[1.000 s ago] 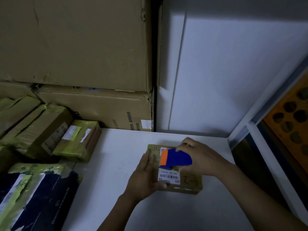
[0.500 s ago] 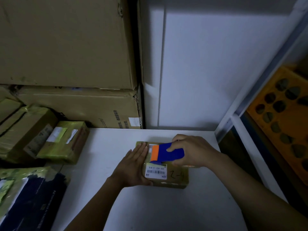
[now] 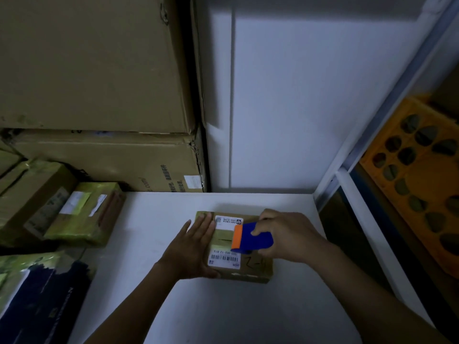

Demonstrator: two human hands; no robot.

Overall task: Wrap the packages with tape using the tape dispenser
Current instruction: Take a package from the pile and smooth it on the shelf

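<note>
A small brown cardboard package (image 3: 250, 269) with a white barcode label lies on the white table (image 3: 223, 314). My left hand (image 3: 192, 249) lies flat with straight fingers against the package's left side and top edge. My right hand (image 3: 285, 235) grips a blue tape dispenser (image 3: 253, 237) with an orange front edge, held on top of the package over the label. The tape itself is too dim to make out.
Taped packages (image 3: 84, 214) are stacked at the left, with a dark parcel (image 3: 42, 301) in front of them. Large cardboard cartons (image 3: 99, 70) stand behind. A white wall panel is at the back; an orange perforated crate (image 3: 417, 175) sits at the right beyond the table edge.
The dispenser in my right hand has slid to the right across the package top, uncovering more of the label. My left hand stays pressed on the package's left side.
</note>
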